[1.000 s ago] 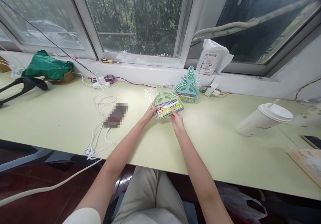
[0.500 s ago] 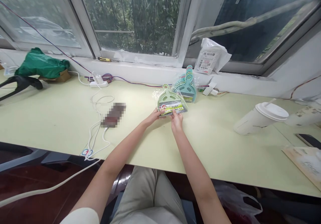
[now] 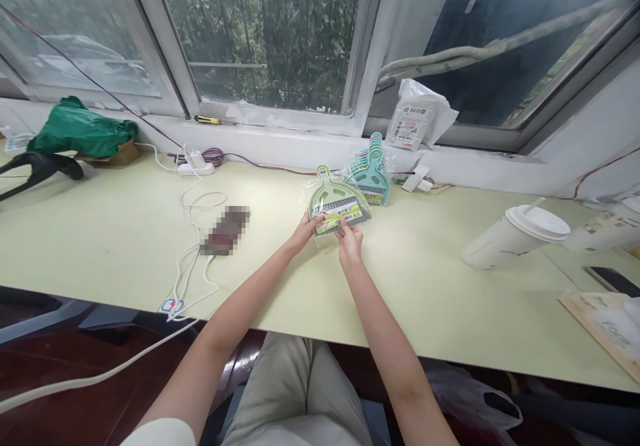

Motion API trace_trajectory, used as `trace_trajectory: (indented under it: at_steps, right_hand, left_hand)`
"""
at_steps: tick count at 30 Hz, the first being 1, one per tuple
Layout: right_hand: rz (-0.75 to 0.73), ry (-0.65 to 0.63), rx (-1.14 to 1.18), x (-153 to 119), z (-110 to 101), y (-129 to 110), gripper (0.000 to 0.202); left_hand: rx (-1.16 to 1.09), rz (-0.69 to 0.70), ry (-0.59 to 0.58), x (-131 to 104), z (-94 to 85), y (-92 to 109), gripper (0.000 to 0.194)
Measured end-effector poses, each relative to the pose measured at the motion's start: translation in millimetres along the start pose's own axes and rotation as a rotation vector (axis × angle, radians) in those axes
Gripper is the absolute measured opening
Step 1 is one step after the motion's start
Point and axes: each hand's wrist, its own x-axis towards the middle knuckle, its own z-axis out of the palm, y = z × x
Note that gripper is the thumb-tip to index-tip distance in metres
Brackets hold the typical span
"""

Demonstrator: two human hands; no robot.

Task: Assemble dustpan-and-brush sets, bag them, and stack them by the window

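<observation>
at the left the green bag [image 3: 83,129], the strip [image 3: 196,168] and a blurred dark thing [image 3: 225,231] lie on the desk [image 3: 115,233] as they did a second ago, only the view having slid a little; next comes the left hand [image 3: 303,234], clamped on the left edge of the green pan [image 3: 341,207], thumb over the front. the pan is wrapped in clear film, with a brush and label on its face, and is held at mid-desk; whether its lower edge touches the desk i cannot tell. a second ago its handle leaned left, half a second ago it stood nearly straight, and now it leans slightly left again, while the pan sits nearer the stack than at first. the right hand [image 3: 351,241] is clamped on the lower edge, thumb in front, so the change reads as a turn in the grip, not a release. just behind and to the right, the stack [image 3: 371,173] of wrapped pans, teal foremost, is unmoved, and farther right the cup [image 3: 517,236] stands well apart, also unmoved
</observation>
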Motion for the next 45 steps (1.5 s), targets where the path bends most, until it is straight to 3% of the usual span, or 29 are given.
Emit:
trace_trajectory:
  at_steps: [3, 6, 12, 19, 25, 39, 45]
  right_hand:
    - [-0.043, 0.104, 0.013, 1, -2, -2, 0.035]
    - [-0.046, 0.099, 0.022, 6, -4, -10, 0.032]
    - [-0.019, 0.012, 0.026, 5, -1, -11, 0.027]
    - [0.008, -0.024, 0.037, 7, -1, -3, 0.020]
    - [0.032, -0.121, -0.012, 15, -5, -8, 0.027]
    - [0.025, -0.055, 0.028, 10, -5, 4, 0.031]
    - [0.088, -0.068, -0.050, 15, -5, -1, 0.021]
  left_hand:
    - [0.015, -0.046, -0.021, -5, 13.1, -10, 0.063]
    - [-0.002, -0.098, -0.090, -4, 17.9, -13, 0.062]
    - [-0.022, -0.031, -0.020, 5, 1.7, 0, 0.043]
    - [0.018, -0.011, -0.022, -1, -0.6, 5, 0.058]
    - [0.077, 0.002, 0.009, -2, -1.8, 8, 0.066]
    - [0.120, -0.034, 0.026, -1, -6.1, 3, 0.061]
    - [0.115, -0.034, 0.039, 1, -10.2, 0, 0.059]
